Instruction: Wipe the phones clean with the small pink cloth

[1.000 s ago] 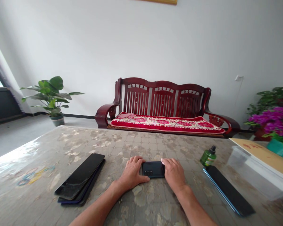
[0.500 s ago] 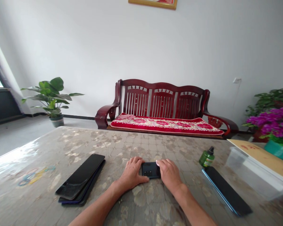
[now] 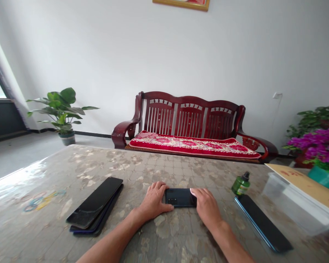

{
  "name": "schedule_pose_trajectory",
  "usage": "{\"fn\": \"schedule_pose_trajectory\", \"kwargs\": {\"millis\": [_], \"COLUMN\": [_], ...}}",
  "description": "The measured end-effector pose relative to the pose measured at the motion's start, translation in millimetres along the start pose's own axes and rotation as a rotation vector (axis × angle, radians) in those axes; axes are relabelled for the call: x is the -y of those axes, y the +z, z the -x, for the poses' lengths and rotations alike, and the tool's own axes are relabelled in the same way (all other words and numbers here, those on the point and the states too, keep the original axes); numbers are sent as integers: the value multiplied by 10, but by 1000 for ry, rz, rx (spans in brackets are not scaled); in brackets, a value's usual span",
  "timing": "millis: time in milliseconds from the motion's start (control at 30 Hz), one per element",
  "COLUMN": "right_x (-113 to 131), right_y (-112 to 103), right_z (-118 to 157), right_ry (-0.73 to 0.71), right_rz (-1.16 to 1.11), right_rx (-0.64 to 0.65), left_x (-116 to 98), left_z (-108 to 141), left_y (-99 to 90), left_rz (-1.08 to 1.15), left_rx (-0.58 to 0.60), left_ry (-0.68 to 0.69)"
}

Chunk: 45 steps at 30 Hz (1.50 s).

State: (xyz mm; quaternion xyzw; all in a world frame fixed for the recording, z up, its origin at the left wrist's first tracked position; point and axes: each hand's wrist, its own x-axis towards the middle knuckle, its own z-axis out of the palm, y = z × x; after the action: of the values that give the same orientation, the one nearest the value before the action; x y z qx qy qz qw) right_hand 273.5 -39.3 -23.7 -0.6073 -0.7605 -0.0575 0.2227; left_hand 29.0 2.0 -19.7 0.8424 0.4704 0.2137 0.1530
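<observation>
A dark smartphone [image 3: 182,200] lies back side up on the table, its camera block near the left end. My left hand [image 3: 155,201] grips that left end, with the thumb along the near edge and the fingers at the far side. Over the right end, my right hand [image 3: 207,206] is closed, its fingers pressed to the phone's back. A small white piece [image 3: 192,191], perhaps tissue or cloth, peeks from under those fingers; most of it is hidden.
Stacked phones [image 3: 95,206] lie to the left, near coloured rubber bands [image 3: 41,201]. To the right are a green bottle [image 3: 240,183], more phones [image 3: 263,223] and a clear plastic box [image 3: 296,208] under a tan sheet [image 3: 304,182]. A wooden bench [image 3: 190,117] stands behind the patterned table [image 3: 142,164].
My right hand has slid rightward along the phone, uncovering more of its back. My left hand keeps its hold on the left end.
</observation>
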Motion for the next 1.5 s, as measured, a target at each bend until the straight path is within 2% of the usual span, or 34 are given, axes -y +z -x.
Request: {"fn": "schedule_pose_trajectory", "kwargs": {"millis": [167, 400, 467, 633, 733, 967, 1233, 1500], "right_x": [52, -120, -44, 342, 434, 216, 445, 355], "right_y": [21, -4, -1, 25, 25, -27, 63, -4], "right_z": [65, 4, 16, 65, 57, 25, 69, 75], "right_ry": [-78, 38, 21, -127, -181, -54, -311, -198], "right_rz": [-96, -1, 2, -120, -167, -83, -162, -154], "right_rx": [-27, -56, -48, -3, 6, -12, -25, -57], "left_x": [6, 16, 15, 7, -3, -4, 11, 39], "left_z": [-1, 1, 0, 2, 7, 16, 18, 5], "left_y": [10, 20, 26, 40, 38, 37, 60, 75], "left_rz": [0, 1, 1, 0, -2, -4, -8, 0], "left_rx": [-5, -13, -15, -22, -24, -21, -19, -26], "left_ry": [2, 3, 3, 5, 6, 0, -1, 1]}}
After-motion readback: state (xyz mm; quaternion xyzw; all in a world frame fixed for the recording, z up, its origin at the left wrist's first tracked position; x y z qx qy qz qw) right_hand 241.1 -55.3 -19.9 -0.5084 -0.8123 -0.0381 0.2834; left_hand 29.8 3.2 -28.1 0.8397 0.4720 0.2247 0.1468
